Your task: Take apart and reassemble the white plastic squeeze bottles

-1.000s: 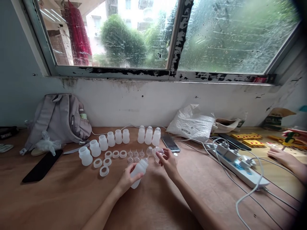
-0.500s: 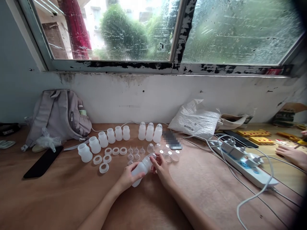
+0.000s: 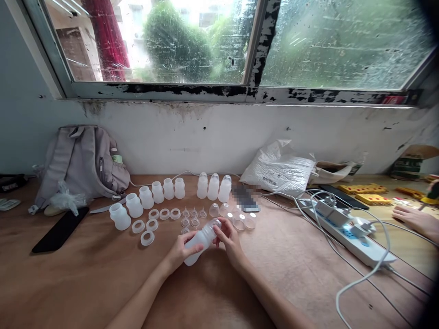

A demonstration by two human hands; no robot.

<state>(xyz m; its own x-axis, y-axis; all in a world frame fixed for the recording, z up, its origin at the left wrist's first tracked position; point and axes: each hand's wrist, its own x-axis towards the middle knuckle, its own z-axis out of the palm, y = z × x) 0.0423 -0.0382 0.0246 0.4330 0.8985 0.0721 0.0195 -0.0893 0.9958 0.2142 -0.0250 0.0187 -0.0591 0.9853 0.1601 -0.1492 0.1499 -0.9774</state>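
Note:
My left hand [image 3: 180, 250] grips the body of a white translucent baby bottle [image 3: 199, 242], tilted with its top pointing up and right. My right hand [image 3: 228, 237] is closed on the clear cap [image 3: 216, 224] at the bottle's top. Just beyond lie small clear teats [image 3: 194, 218], white screw rings [image 3: 151, 225] and clear domed caps [image 3: 240, 220] on the wooden table [image 3: 85, 274]. Behind them stands a row of open white bottles [image 3: 146, 201] and three capped bottles [image 3: 213, 186].
A grey backpack [image 3: 80, 164] and a black phone [image 3: 60, 229] lie at the left. A white plastic bag [image 3: 279, 169], a blurred phone [image 3: 245, 198] and a white power strip [image 3: 346, 233] with cables sit at the right. Another person's hand [image 3: 416, 219] rests at the far right.
My right hand came back from the loose caps with a clear cap and set it onto the top of the bottle in my left hand. The view dipped slightly.

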